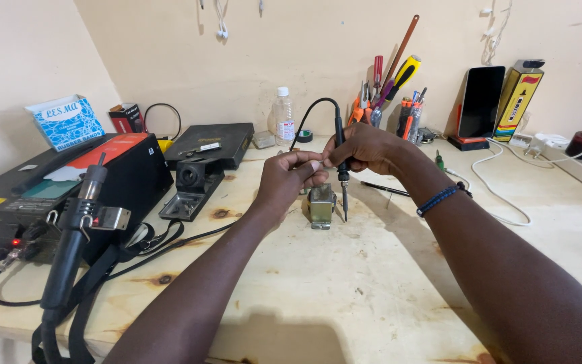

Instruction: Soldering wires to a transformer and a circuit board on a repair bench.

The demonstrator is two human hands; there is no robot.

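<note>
My right hand [365, 147] grips a black soldering iron [341, 172] upright, tip pointing down at the wooden bench, its cord arcing up behind. My left hand [284, 178] has its fingers pinched on something small right beside the iron's handle; what it pinches is too small to make out. Just below both hands a small metal block [320, 205] sits on the wooden bench [345, 283]. The iron's tip hangs next to the block's right side. A blue braided band circles my right wrist.
A black soldering station [48, 192] with a hot-air wand [69, 236] stands at left, cables trailing. An iron stand [193, 185], flat black case [213, 143], clear bottle [282, 116], tool holder [389, 101], propped phone [479, 101], yellow box [516, 101] and white cables line the back.
</note>
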